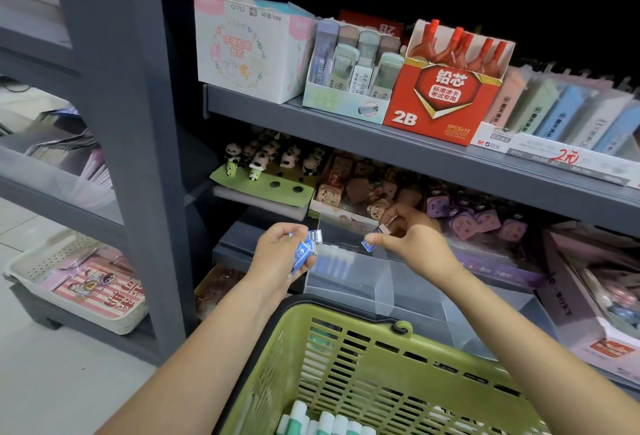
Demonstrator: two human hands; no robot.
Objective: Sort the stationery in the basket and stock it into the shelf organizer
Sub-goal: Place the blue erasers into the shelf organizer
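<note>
While your left hand (277, 254) gripped a small stack of blue-and-white erasers (304, 253) just left of the clear shelf organizer (349, 282), your right hand (412, 240) pinched a single eraser (370, 240) between thumb and fingertips over the organizer's far-left compartment. A few of the same blue packets already stood in that compartment, near its left wall. The green basket (346, 348) sat near you, below both arms, with white-and-green sticks (325, 422) upright at its near edge.

The likeliest slip, as I judged it, was in your left hand: several erasers were fanned out loosely there, and the lowest one stuck out past your fingers. Any loosening while you watched the right hand could have let it drop between the organizer and the basket, or onto the floor at the left.

The pinched eraser was tilted, held by a corner. Released like that, it could have landed skewed and knocked over the packets already standing.

The organizer's clear dividers were hard to read, so you could have put the eraser in the compartment to the right by mistake. Your right forearm crossed low over the organizer's near wall; a careless pull back could have nudged it off the shelf edge.
</note>
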